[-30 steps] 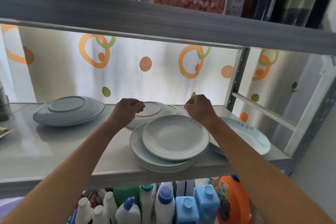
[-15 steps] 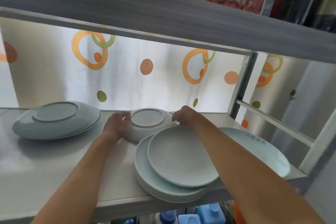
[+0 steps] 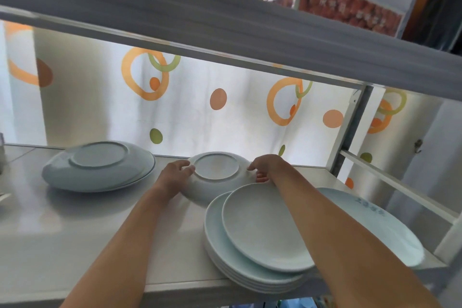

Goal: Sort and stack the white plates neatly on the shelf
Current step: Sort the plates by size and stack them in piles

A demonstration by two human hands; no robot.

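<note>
The shelf (image 3: 75,245) carries my plates. A large upside-down plate (image 3: 97,166) lies at left, the upright stack (image 3: 250,245) at front right. Behind it, I clamp my left hand (image 3: 175,177) and right hand (image 3: 266,169) on the inverted dish (image 3: 216,175), opposite rims, probably for a level lift.

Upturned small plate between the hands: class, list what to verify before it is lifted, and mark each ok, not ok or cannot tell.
1. Left hand on the small plate rim: ok.
2. Right hand on the opposite rim: ok.
3. Fingers hooked under the rim: cannot tell.
4. Plate clear of the front stack: not ok, the stack overlaps its near edge in this view.
5. Headroom under the upper shelf: ok.
6. Large upturned plate out of the way, at left: ok.
</note>
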